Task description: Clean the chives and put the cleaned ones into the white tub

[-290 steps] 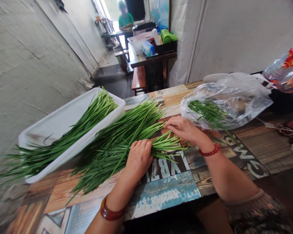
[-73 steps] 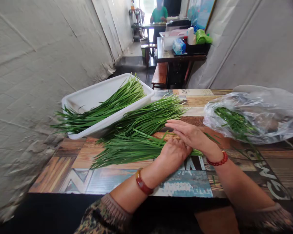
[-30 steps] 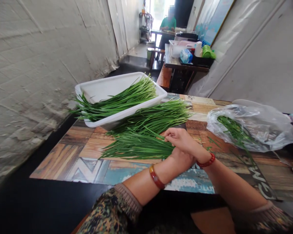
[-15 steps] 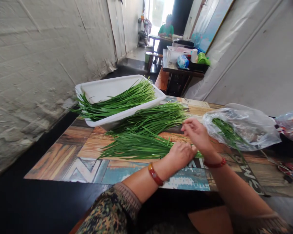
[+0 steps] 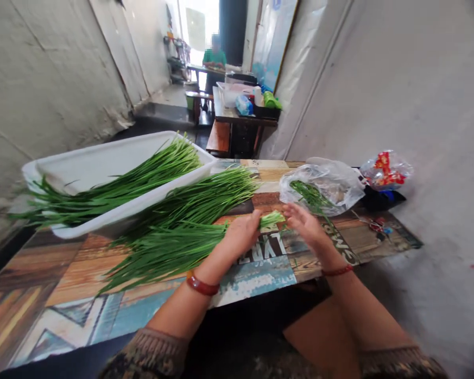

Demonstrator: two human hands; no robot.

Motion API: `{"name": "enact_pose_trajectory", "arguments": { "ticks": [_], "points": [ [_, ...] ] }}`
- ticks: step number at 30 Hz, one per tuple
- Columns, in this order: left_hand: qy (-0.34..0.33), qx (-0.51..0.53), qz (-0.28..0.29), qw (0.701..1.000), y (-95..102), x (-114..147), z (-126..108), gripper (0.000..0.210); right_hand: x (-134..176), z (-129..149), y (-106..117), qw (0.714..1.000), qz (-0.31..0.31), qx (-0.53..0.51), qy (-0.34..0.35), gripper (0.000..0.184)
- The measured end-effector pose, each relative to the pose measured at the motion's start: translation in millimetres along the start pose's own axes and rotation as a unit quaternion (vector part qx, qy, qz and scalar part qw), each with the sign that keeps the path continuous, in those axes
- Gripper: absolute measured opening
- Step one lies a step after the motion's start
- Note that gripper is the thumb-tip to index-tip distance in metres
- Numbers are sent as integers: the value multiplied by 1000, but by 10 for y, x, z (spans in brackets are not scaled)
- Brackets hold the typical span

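My left hand (image 5: 242, 232) is wrapped round a bunch of garlic chives (image 5: 169, 250) near its pale cut ends. The long green leaves trail to the left across the tabletop, and the stalk ends stick out past my fingers. Just right of those ends is my right hand (image 5: 306, 227), fingers apart and slightly blurred, with nothing visible in it. A second pile of chives (image 5: 205, 197) lies behind the held bunch, beside a white plastic tub (image 5: 114, 147). More chives (image 5: 142, 184) rest inside the tub, their leaves hanging over its left end.
At the right, a clear plastic bag (image 5: 339, 181) holds green scraps. Behind it are a red-patterned package (image 5: 387, 169) and small items like keys (image 5: 379, 225). The patterned table (image 5: 256, 287) ends near my body. Farther off, a person in green (image 5: 214, 57) sits beyond another table (image 5: 240, 117).
My view has swung to the right. My left hand now grips the chives with their ends exposed, and my right hand has come away from the bunch and spread its fingers.
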State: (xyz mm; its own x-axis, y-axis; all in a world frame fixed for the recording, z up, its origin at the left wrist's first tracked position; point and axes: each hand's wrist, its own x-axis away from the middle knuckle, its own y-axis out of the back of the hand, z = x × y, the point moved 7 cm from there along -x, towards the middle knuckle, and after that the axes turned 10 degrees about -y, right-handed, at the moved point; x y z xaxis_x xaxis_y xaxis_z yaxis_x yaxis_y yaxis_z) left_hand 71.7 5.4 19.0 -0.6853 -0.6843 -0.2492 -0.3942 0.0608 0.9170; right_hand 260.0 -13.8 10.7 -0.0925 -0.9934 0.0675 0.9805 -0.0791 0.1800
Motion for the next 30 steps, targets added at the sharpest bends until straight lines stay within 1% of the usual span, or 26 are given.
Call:
{"name": "enact_pose_trajectory", "arguments": {
  "ticks": [1, 3, 5, 7, 8, 9, 11, 12, 14, 16, 18, 19, 21, 23, 25, 26, 28, 30],
  "points": [
    [2, 29, 2, 1000, 76, -12, 16, 24, 38, -14, -142, 999, 33, -26, -8, 70],
    [-23, 99, 2, 995, 255, -42, -20, 14, 93, 51, -447, 991, 113, -68, -3, 72],
    [-65, 169, -6, 983, 460, -60, -121, 12, 137, 240, -717, 976, 188, -111, 30, 72],
    [-106, 229, -6, 968, 647, -48, -251, 14, 188, 515, -910, 959, 232, -144, 80, 73],
    [-116, 258, 4, 959, 716, -30, -308, 13, 218, 660, -979, 952, 240, -155, 106, 70],
    [-114, 286, 15, 951, 771, -6, -347, 13, 249, 797, -1039, 948, 243, -159, 128, 64],
    [-80, 344, 26, 935, 857, 54, -362, 15, 298, 1016, -1129, 949, 229, -155, 150, 46],
    [-54, 366, 19, 929, 898, 88, -340, 18, 309, 1096, -1163, 953, 217, -152, 151, 39],
    [-9, 378, 8, 926, 958, 165, -272, 25, 290, 1203, -1188, 958, 184, -175, 132, 35],
    [23, 374, 25, 927, 963, 267, -196, 26, 218, 1262, -1151, 953, 153, -245, 92, 38],
    [52, 379, 54, 922, 920, 409, -93, 22, 114, 1317, -1034, 934, 123, -331, 57, 40],
    [67, 386, 60, 918, 895, 497, -22, 22, 59, 1353, -943, 923, 109, -365, 50, 41],
    [100, 393, 63, 912, 845, 698, 161, 22, -48, 1428, -689, 906, 68, -414, 56, 43],
    [135, 387, 47, 911, 816, 911, 397, 23, -143, 1459, -386, 889, 23, -452, 65, 43],
    [166, 375, 13, 912, 832, 1097, 655, 24, -219, 1444, -97, 871, -11, -485, 73, 42],
    [186, 361, -18, 914, 871, 1175, 791, 24, -249, 1425, 25, 866, -21, -494, 75, 42],
    [223, 323, -125, 911, 1045, 1295, 1031, 26, -285, 1377, 202, 868, -33, -491, 72, 43],
    [236, 297, -254, 890, 1291, 1360, 1137, 32, -280, 1341, 277, 873, -35, -481, 66, 44]
  ]
}}
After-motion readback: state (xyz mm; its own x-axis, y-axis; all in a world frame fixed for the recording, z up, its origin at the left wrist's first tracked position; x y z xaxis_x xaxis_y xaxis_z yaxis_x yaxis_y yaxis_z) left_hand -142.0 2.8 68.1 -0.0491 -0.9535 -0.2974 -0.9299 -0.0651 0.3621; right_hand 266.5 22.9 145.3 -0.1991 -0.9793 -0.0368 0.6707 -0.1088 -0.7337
